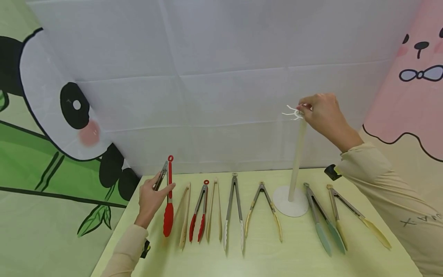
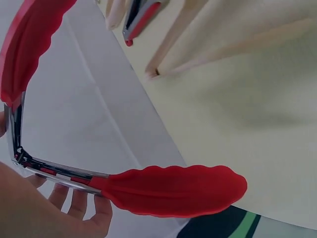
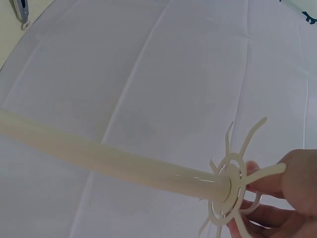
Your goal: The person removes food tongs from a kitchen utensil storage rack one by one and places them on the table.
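In my left hand [image 1: 149, 202], at the table's left side, I hold a pair of red-tipped kitchen tongs [image 1: 168, 220]. The left wrist view shows these tongs [image 2: 173, 191] spread wide, my fingers around one metal arm near the hinge. My right hand [image 1: 327, 115] is raised at the top of a white upright stand. Its thumb and fingers pinch the ring of curved hooks [image 1: 295, 113] there. From the right wrist, the hook ring [image 3: 230, 198] sits around the end of the pole [image 3: 148, 168]. The stand's round base [image 1: 290, 207] rests on the table.
On the pale table [image 1: 263, 265] lie wooden tongs [image 1: 185, 227], smaller red-tipped tongs [image 1: 202, 223], slim wooden tongs [image 1: 209, 219], white-tipped tongs [image 1: 226, 227] and yellow-tipped tongs [image 1: 275, 219]. Green-tipped tongs [image 1: 323, 234] and another yellow-tipped pair [image 1: 377, 232] lie right of the base. A white sheet [image 1: 214, 96] hangs behind.
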A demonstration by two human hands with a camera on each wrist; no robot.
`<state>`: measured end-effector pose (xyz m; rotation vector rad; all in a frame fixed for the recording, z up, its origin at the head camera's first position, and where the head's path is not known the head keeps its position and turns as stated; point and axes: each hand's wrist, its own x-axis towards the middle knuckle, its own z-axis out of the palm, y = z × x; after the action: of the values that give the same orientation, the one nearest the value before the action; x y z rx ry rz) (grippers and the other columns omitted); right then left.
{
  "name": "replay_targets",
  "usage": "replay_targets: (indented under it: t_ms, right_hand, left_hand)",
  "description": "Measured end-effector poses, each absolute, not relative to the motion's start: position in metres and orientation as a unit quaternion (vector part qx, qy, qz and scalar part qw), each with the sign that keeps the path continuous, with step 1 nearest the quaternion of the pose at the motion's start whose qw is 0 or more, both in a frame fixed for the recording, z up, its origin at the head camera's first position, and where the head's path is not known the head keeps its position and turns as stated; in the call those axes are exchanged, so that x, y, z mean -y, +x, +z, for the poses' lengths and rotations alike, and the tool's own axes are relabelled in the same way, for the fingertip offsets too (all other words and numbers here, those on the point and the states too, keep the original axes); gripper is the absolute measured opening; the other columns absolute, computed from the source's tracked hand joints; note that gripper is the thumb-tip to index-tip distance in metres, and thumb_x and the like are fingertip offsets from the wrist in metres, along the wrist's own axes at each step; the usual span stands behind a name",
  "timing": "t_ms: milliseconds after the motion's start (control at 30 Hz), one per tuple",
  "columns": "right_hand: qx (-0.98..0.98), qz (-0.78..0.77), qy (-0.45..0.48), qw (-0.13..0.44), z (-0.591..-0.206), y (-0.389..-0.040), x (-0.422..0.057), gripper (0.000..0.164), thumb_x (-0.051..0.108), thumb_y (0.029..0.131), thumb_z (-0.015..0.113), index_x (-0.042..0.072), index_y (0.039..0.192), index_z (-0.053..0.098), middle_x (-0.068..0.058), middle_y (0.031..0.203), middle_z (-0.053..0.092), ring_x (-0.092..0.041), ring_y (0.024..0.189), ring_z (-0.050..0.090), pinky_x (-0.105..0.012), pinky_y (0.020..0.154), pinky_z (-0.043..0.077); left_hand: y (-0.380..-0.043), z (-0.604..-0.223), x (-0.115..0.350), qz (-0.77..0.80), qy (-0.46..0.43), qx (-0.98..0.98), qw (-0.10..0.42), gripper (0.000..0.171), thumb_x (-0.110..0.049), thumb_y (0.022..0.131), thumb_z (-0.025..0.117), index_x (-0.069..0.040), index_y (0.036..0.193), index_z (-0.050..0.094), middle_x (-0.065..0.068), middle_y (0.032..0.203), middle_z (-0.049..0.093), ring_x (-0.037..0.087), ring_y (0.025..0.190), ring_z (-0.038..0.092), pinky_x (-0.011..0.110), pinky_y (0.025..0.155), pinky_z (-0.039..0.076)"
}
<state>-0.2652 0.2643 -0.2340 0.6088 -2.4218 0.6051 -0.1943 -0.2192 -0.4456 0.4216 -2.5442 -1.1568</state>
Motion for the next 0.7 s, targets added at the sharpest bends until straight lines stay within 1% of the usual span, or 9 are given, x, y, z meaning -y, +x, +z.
replay_targets:
  t_ms: [267,367,500,700]
  right_hand:
    - [0.906,0.223,0.224,0.281,-0.235,-0.266,-0.264,0.013,0.005,0.089,0.063,-0.003,0.092,0.072,-0.018,0.074,0.068,-0.031,0.065,0.055,-0.050,0.086,0.033]
    - [0.906,0.224,0.225,0.280,-0.235,-0.266,-0.264,0.013,0.005,0.089,0.063,-0.003,0.091,0.072,-0.018,0.074,0.068,-0.031,0.066,0.055,-0.050,0.086,0.032]
    - [0.905,0.226,0.226,0.280,-0.235,-0.266,-0.264,0.013,0.006,0.089,0.063,-0.003,0.091,0.072,-0.017,0.074,0.068,-0.030,0.065,0.054,-0.049,0.085,0.032]
    - [0.905,0.226,0.226,0.280,-0.235,-0.266,-0.264,0.013,0.006,0.089,0.063,-0.004,0.091,0.072,-0.018,0.075,0.068,-0.031,0.066,0.054,-0.050,0.086,0.032]
  left_hand:
    - [-0.189,-0.456,0.236,-0.382,0.174,0.893,0.160,0.081,-0.048,0.080,0.070,-0.014,0.146,0.038,0.020,0.119,0.046,0.032,0.101,0.044,0.049,0.077,0.039]
    - [-0.187,-0.461,0.241,-0.374,0.183,0.894,0.163,0.081,-0.049,0.080,0.071,-0.013,0.145,0.039,0.021,0.122,0.045,0.035,0.107,0.042,0.053,0.081,0.038]
    - [-0.187,-0.467,0.248,-0.362,0.196,0.897,0.160,0.081,-0.049,0.080,0.071,-0.013,0.145,0.039,0.023,0.127,0.043,0.039,0.116,0.034,0.057,0.084,0.034]
    - [-0.185,-0.478,0.257,-0.341,0.209,0.905,0.145,0.083,-0.050,0.079,0.071,-0.011,0.145,0.038,0.025,0.129,0.041,0.044,0.121,0.030,0.062,0.087,0.029]
